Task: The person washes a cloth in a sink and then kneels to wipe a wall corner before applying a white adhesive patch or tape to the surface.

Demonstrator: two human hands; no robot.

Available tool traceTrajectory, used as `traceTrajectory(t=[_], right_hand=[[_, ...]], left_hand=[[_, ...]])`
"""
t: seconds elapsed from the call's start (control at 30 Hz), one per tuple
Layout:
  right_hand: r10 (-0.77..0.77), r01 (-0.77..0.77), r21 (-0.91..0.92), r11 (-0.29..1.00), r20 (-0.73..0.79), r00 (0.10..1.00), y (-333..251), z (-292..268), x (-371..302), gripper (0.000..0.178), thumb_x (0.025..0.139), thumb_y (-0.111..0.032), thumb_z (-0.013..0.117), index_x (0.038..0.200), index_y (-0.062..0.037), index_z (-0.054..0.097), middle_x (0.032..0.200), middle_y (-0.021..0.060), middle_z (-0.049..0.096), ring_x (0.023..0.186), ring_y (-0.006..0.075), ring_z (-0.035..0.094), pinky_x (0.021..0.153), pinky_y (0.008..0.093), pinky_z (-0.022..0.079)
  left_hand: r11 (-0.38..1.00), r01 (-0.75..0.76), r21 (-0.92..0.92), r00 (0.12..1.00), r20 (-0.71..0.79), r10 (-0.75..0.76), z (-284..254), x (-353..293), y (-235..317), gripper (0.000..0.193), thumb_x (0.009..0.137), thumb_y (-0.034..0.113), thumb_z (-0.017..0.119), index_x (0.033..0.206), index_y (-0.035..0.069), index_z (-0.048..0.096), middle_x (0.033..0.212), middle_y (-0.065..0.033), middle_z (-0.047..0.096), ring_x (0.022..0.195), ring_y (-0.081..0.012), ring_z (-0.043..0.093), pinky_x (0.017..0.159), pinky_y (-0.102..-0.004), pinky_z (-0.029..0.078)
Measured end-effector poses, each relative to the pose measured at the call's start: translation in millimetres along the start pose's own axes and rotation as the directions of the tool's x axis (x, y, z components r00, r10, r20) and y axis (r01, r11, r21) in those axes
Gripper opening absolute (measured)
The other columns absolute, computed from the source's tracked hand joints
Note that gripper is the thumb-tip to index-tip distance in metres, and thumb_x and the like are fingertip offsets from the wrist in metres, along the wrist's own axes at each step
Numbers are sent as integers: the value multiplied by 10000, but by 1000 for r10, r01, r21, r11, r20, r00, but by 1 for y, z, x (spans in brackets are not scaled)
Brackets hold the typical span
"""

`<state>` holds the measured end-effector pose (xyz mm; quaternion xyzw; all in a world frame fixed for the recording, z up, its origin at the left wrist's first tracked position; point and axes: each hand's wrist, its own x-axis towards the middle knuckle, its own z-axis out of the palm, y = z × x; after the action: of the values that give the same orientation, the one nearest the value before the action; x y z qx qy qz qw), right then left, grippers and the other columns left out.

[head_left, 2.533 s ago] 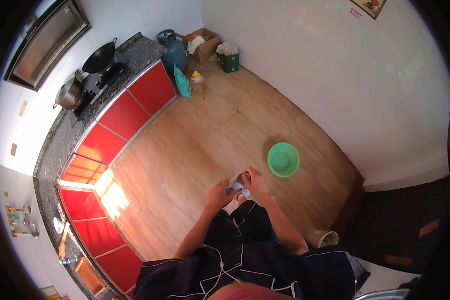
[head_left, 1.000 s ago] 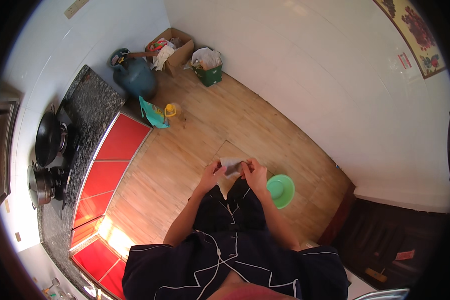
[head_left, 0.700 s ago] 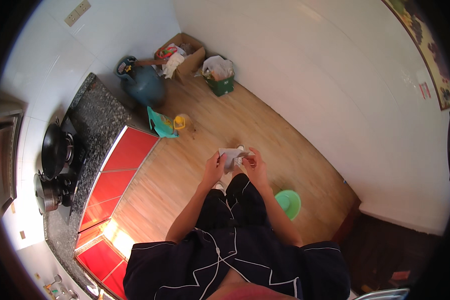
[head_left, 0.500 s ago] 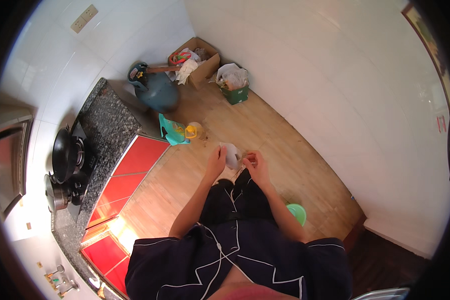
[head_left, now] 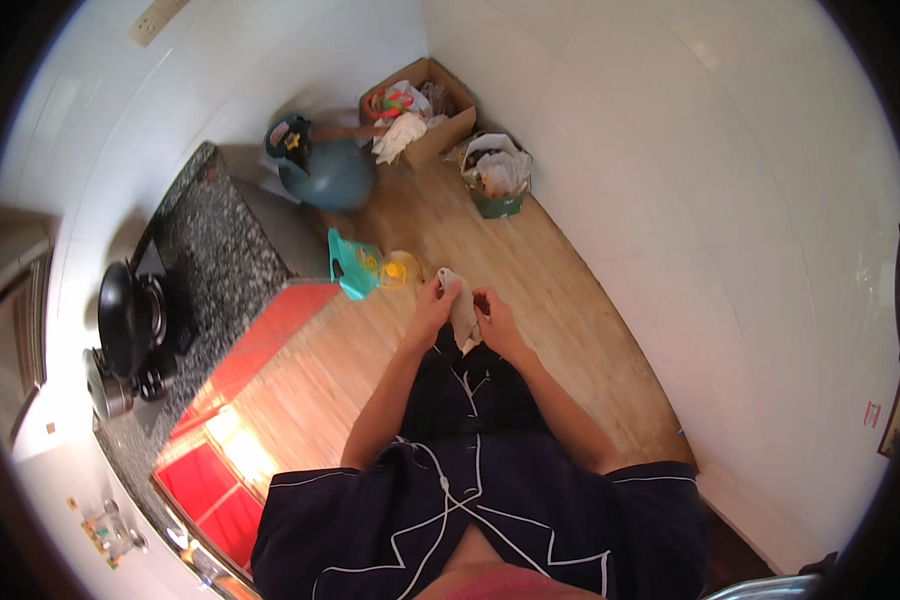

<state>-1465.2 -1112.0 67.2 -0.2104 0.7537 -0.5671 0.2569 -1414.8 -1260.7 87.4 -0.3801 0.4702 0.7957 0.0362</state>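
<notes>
A pale, limp, crumpled piece (head_left: 463,322), like a cloth or a thin bag, hangs between my hands above my dark trousers. My left hand (head_left: 432,312) is closed on its upper left side, thumb across it. On its right edge, the bent fingers of my right hand (head_left: 498,325) pinch it. Its lower end hangs free in a point. Just beyond my left hand, a bottle with a yellow cap (head_left: 394,272) stands on the floor beside a teal bag (head_left: 354,264).
A granite counter (head_left: 205,250) with red cabinets runs along the left, holding a black wok (head_left: 122,318) and a pot (head_left: 110,385). At the back are a blue gas cylinder (head_left: 330,178), a filled cardboard box (head_left: 440,140) and a green bin (head_left: 500,205). A white wall (head_left: 690,230) bounds the right.
The pale piece now hangs lengthwise, where before it was bunched wider between my hands. My view has shifted, and the green basin on the right has left it.
</notes>
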Motion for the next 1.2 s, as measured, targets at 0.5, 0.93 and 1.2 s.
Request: traceTrajectory(t=[0.5,0.93,1.2], right_hand=[[-187,19,-431,902,-350,918,-45,-39,159,328,845,-100,648,1130,-1,520,974,194,592,885,299,599,738,390,486],[420,-492,797,349,336,843,-49,-37,298,388,996,-371,445,1108,-22,572,1003,103,648,1004,231,623,927,389,490],[314,-549,749,370,455,833,-69,7,363,217,975,-169,463,1110,-21,547,1112,100,616,1006,231,620,883,411,523]], left_hand=[[584,-483,653,860,229,456,9,129,132,196,844,160,616,966,19,557,757,-195,591,694,-359,585,635,-409,447],[129,-679,722,574,413,708,19,176,207,216,788,-36,568,989,13,628,999,-142,617,962,-353,571,819,-422,462],[622,-472,625,605,-283,744,-31,177,200,241,883,153,615,1074,6,623,1048,-120,653,984,-272,625,870,-356,487]])
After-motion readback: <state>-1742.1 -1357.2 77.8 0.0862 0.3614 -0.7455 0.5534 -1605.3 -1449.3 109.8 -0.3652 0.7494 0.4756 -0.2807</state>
